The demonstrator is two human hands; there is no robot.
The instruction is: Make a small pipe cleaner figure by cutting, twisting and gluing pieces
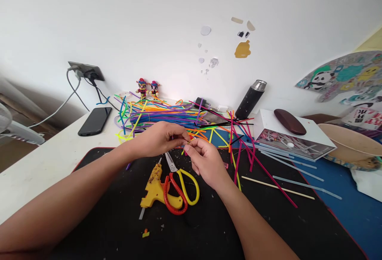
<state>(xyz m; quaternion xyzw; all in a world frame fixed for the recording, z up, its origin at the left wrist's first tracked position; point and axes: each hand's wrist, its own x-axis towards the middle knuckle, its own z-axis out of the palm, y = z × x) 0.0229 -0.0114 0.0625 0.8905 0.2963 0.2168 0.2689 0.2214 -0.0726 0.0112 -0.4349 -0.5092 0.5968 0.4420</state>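
Above the middle of the black mat, my left hand (162,138) and my right hand (205,162) meet at the fingertips. Both are closed in a pinch around something tiny and yellowish that is too small to name. Just below them lie scissors (188,190) with one red and one yellow handle, blades pointing up toward my hands. A yellow glue gun (153,186) rests beside the scissors, partly under the red handle, with a clear glue stick poking out of its back end. Behind my hands spreads a heap of colourful pipe cleaners (167,116).
A phone (94,121) lies at the left. Two small figures (142,87) stand by the wall. A black flask (250,100) leans at the back, near a white box (294,134) with a brown case (289,121) on top. Glue sticks (298,182) and a wooden stick (276,187) lie at the right.
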